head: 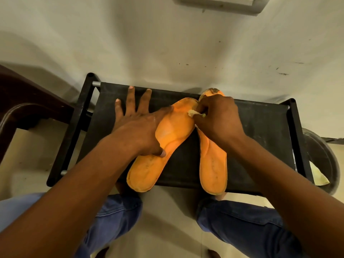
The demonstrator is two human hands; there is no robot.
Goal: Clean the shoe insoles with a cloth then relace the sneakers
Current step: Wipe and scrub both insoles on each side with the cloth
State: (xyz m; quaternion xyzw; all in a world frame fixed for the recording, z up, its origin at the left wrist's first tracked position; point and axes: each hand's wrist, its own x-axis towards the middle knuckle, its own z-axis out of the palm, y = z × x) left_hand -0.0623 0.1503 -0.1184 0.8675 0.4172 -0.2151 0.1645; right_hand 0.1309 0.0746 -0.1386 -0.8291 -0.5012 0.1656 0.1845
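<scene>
We see two orange insoles lying on a black fabric-topped stand (260, 131) in front of a seated person in blue jeans (247, 220). The left insole (167, 138) lies at a slant, its toe leaning to the right until it meets the toe of the right insole (212, 164), which runs nearly straight from near to far; their heels sit apart at the near edge of the stand. The left hand (141, 127) is spread flat with straight fingers, its thumb and forefinger pressing down on the left insole while the other fingers rest on the black fabric. The right hand (217, 116) is curled around a small, pale cloth (193, 113), pinching it against the toe end of the left insole. At the far right, a dark round bin (323, 157) stands beside the stand, with a yellowish scrap (319, 176) in it.
</scene>
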